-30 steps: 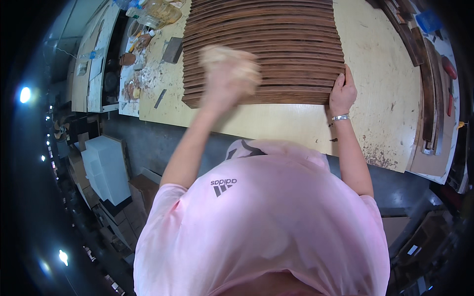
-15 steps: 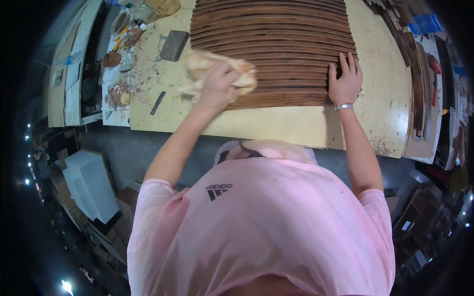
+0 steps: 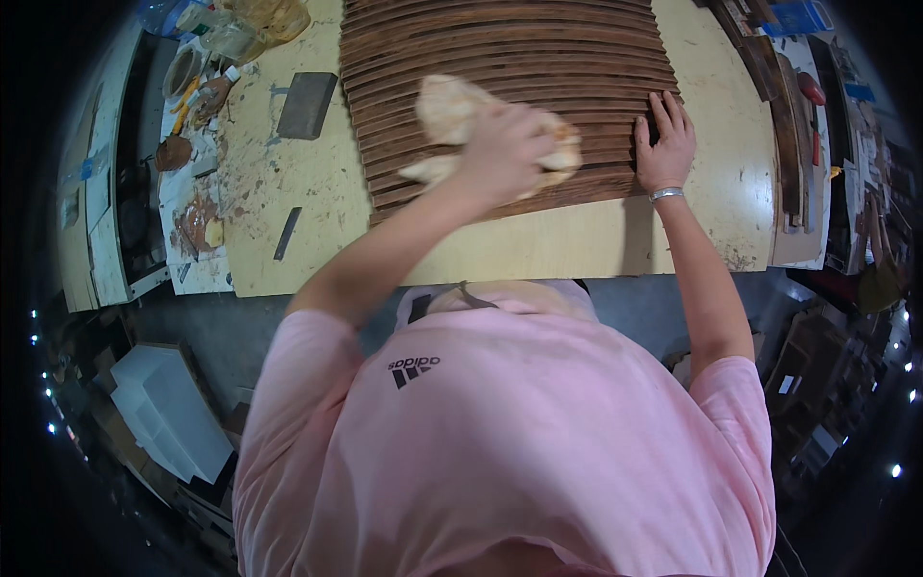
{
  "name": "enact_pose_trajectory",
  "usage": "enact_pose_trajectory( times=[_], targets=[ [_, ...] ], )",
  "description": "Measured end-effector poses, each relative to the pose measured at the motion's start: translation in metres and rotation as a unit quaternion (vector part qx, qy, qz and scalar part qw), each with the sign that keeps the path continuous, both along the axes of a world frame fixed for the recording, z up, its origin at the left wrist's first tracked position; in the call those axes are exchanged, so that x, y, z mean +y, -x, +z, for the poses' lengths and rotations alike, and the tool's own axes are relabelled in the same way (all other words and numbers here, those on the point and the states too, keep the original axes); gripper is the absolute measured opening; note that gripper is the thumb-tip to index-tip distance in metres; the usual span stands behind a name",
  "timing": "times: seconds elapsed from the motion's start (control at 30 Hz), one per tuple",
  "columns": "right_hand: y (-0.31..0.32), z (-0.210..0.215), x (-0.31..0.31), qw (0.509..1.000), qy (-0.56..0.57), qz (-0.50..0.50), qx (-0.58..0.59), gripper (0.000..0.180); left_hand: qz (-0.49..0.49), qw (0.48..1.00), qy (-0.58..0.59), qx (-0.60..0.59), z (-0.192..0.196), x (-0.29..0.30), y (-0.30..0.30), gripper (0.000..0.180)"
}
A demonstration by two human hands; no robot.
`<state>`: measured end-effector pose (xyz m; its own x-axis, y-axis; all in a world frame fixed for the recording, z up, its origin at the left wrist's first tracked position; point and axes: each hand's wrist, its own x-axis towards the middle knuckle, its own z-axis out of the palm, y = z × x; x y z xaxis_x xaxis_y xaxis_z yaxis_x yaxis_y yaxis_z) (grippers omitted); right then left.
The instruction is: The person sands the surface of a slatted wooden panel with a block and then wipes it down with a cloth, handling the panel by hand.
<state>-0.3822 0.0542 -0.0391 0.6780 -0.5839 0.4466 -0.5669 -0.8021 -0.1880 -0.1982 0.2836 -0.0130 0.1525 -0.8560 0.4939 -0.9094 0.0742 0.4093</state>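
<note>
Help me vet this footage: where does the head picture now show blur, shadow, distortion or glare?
Head view: motion blur smears the left hand and cloth, the right hand being sharper; head view: a shadow lies on the pale tabletop beside the right forearm; head view: the slatted wooden panel looks bowed, the corners black; head view: small lights glare near the right rim.

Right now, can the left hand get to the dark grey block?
Probably yes: the dark grey block lies uncovered on the table, left of the slatted panel, though the left hand would likely need to drop its cloth first.
</note>
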Motion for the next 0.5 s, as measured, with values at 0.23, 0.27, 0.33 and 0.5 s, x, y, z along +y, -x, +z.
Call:
enact_pose_trajectory(
  times=[0.23,0.27,0.33,0.5],
  targets=[
    [0.007,0.003,0.001,1.000,-0.018,-0.005,-0.008,0.045,-0.073,0.997,-0.018,0.037,0.003,-0.026,-0.001,0.025],
    [0.005,0.006,0.003,1.000,-0.012,-0.007,-0.006,0.045,-0.065,0.997,-0.001,0.047,0.013,-0.004,-0.020,0.024],
    [0.006,0.009,0.010,1.000,-0.012,-0.022,0.008,0.045,-0.011,0.995,-0.082,0.062,0.036,0.031,-0.057,0.035],
    [0.006,0.011,0.015,1.000,-0.021,-0.018,0.001,0.046,0.000,0.975,-0.210,0.078,0.023,-0.031,-0.009,0.086]
  ],
)
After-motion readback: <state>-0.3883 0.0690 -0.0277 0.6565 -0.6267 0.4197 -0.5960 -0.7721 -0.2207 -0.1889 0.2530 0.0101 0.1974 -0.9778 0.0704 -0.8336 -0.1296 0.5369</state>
